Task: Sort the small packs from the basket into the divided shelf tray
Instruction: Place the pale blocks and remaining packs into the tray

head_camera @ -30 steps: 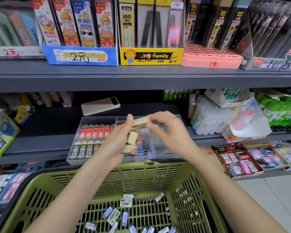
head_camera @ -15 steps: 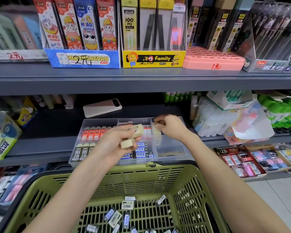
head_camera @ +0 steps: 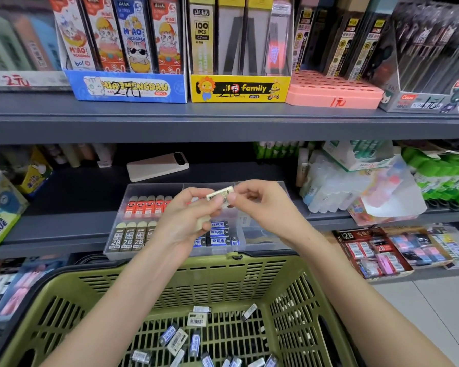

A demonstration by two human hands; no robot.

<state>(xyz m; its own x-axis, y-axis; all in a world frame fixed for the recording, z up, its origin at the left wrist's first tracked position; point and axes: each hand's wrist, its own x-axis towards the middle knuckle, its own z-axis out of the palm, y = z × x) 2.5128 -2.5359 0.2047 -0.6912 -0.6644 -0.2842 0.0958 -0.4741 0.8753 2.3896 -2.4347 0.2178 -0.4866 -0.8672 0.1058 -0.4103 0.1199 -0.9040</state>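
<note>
The left hand (head_camera: 186, 218) and right hand (head_camera: 263, 207) are together pinching one small pack (head_camera: 220, 193) above the tray (head_camera: 154, 186), covering its middle compartments; more packs (head_camera: 174, 337) are lying in the basket (head_camera: 223, 264) below.

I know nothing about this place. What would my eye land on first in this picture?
First, the two hands meeting mid-picture. The left hand and right hand pinch a small cream pack between them, in front of the clear divided tray on the lower shelf. Next comes the big green basket in the foreground, with loose packs scattered on its floor. A blue display box and a yellow display box stand out on the upper shelf.
</note>
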